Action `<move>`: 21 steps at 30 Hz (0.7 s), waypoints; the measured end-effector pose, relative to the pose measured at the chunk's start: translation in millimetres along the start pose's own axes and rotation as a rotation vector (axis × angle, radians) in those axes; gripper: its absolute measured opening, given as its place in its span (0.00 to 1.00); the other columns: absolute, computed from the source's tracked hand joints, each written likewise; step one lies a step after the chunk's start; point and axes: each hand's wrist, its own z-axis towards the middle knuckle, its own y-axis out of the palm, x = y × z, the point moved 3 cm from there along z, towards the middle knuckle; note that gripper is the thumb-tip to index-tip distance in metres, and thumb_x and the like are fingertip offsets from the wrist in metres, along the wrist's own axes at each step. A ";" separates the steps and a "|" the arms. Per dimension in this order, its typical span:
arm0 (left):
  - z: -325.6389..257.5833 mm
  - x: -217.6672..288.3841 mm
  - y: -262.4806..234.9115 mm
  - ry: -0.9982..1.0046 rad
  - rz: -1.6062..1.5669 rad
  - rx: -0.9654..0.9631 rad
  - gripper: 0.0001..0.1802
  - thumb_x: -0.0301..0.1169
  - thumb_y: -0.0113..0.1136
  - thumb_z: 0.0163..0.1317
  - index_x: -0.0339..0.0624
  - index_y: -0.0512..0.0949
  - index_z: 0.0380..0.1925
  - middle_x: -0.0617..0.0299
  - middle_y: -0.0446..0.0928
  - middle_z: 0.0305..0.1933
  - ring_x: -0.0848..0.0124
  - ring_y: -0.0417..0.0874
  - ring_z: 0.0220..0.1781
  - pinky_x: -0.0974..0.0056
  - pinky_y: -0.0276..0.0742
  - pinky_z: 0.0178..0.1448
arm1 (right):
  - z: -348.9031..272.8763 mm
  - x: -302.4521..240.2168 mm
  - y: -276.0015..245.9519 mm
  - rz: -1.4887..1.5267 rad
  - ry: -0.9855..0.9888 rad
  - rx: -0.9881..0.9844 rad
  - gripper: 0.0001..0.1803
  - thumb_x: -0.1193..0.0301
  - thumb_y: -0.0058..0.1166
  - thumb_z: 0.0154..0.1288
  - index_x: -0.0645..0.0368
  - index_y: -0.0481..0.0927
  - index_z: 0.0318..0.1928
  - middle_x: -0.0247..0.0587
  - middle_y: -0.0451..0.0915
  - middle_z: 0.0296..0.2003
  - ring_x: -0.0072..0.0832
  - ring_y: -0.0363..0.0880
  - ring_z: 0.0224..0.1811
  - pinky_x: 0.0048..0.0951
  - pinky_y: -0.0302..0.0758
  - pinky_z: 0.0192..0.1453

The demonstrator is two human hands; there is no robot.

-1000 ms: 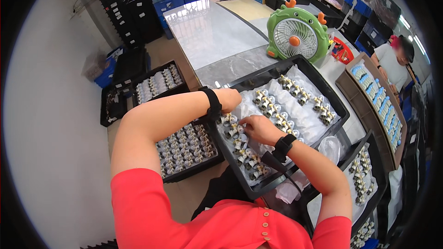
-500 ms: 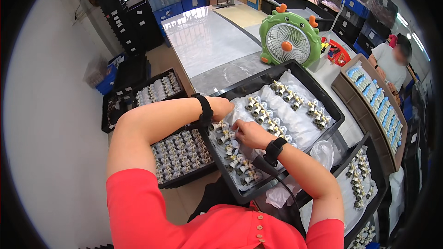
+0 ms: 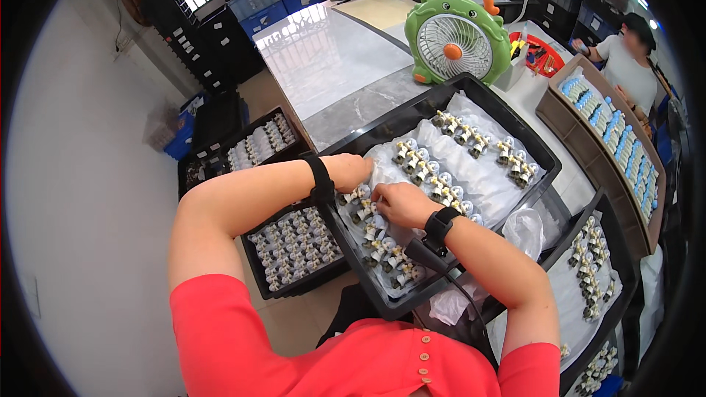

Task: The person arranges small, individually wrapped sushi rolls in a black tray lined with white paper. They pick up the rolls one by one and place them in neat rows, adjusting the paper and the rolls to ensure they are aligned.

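The right hand's grip (image 3: 403, 204) is curled near the center of the frame, fingers bent and pointing left beside small figurines (image 3: 379, 252) set in rows in a black tray (image 3: 412, 112); whether it pinches one cannot be told. The left hand's grip (image 3: 349, 172) bends downward at the tray's left corner, fingertips hidden, so whether it is closed on anything cannot be told either. The left arm rises from the lower left of the frame, elbow flared wide, forearm running nearly level toward the center. The right forearm slants up and inward from the lower right. A black band (image 3: 320, 179) circles the left wrist and a black wristband (image 3: 441, 225) the right. The figurines rest on a crumpled white liner (image 3: 478, 176) across the middle of the frame. At upper left, pale labels (image 3: 218, 26) mark stacked black crates (image 3: 224, 51), any lettering too small to read. A green animal-faced fan (image 3: 454, 38) stands on the table (image 3: 331, 59) at upper center; a co-worker (image 3: 629, 73) appears at upper right.
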 end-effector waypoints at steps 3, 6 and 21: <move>-9.7 3.8 -11.1 -0.045 0.075 0.018 0.20 0.21 0.59 0.42 0.30 0.68 0.39 0.41 0.78 0.32 0.48 0.81 0.38 0.53 0.77 0.38 | 0.3 -0.3 0.7 0.007 0.000 0.013 0.11 0.68 0.49 0.55 0.57 0.78 0.37 0.46 0.81 0.30 0.44 0.79 0.37 0.41 0.74 0.42; -16.5 2.9 -16.4 -0.041 0.165 -0.022 0.17 0.22 0.59 0.42 0.31 0.71 0.36 0.43 0.78 0.32 0.49 0.81 0.38 0.53 0.77 0.37 | 0.6 -0.6 -0.6 -0.001 0.003 0.008 0.11 0.68 0.49 0.55 0.57 0.78 0.37 0.47 0.81 0.30 0.45 0.79 0.36 0.42 0.74 0.41; 21.0 -4.5 -29.1 -0.018 0.129 -0.079 0.17 0.22 0.59 0.44 0.41 0.78 0.38 0.47 0.79 0.39 0.53 0.80 0.43 0.56 0.76 0.44 | -1.9 -1.0 -4.2 0.007 0.000 0.010 0.11 0.68 0.50 0.56 0.59 0.77 0.39 0.46 0.81 0.28 0.43 0.79 0.33 0.39 0.74 0.41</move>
